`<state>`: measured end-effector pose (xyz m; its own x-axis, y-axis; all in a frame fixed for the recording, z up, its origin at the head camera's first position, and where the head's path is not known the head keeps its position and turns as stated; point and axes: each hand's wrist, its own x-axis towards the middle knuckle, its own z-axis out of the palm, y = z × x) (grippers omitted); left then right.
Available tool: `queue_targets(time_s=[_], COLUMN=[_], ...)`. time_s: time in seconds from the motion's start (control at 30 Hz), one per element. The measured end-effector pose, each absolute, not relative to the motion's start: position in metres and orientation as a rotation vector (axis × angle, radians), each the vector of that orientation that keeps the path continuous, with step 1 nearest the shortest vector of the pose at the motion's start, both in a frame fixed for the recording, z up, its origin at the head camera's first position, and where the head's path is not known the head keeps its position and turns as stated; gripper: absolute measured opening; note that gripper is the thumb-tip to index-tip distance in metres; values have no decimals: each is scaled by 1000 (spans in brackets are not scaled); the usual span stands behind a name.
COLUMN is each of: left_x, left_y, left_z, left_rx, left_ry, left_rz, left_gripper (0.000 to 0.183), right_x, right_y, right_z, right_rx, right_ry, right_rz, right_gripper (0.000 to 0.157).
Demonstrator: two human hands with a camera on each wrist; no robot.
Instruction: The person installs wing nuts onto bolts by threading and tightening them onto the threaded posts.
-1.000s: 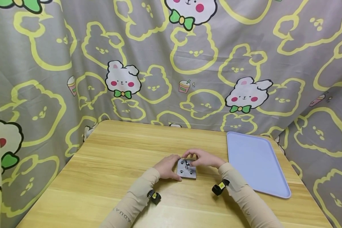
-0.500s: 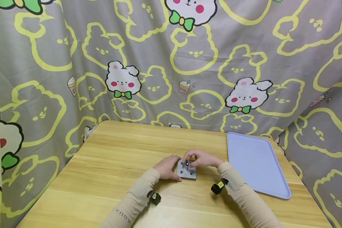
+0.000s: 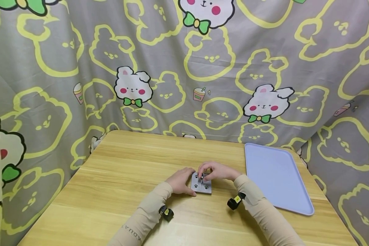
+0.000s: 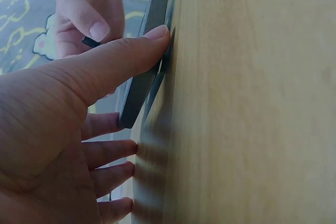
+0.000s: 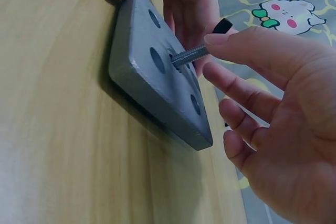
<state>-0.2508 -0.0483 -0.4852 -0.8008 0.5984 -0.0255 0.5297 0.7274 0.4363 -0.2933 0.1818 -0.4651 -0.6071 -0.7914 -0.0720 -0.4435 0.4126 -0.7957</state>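
Note:
A grey metal plate with several round holes lies on the table. My left hand grips it by its edges, the thumb along the near side and the index finger at the far side. Between thumb and fingers my right hand pinches a threaded bolt with a black head. In the right wrist view the bolt's lower end meets a hole near the plate's middle; how deep it sits I cannot tell. The other right fingers are loosely bent, off the plate.
A light purple tray lies on the table to the right of the hands. Behind the wooden table hangs a grey patterned curtain. A black camera is strapped on the right wrist, another camera on the left.
The bolt, tilted a second ago, stands more upright in the right fingers, which have shifted slightly. My left hand and the plate have stayed in place.

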Motion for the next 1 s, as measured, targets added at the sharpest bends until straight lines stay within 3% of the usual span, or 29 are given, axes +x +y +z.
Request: queue_targets(time_s=[0.57,1.0], left_x=[-253,-253], left_y=[-48,-49], left_z=[-488,-488], left_rx=[902,919], left_ry=[2759,2751], left_rz=[612,642], left_gripper=[95,95], right_x=[-276,-259], right_y=[176,169], right_z=[-471,-486], right_rx=[-1014,-846], right_ry=[2410,2698], right_rz=[-1200,-1278], right_gripper=[11,15])
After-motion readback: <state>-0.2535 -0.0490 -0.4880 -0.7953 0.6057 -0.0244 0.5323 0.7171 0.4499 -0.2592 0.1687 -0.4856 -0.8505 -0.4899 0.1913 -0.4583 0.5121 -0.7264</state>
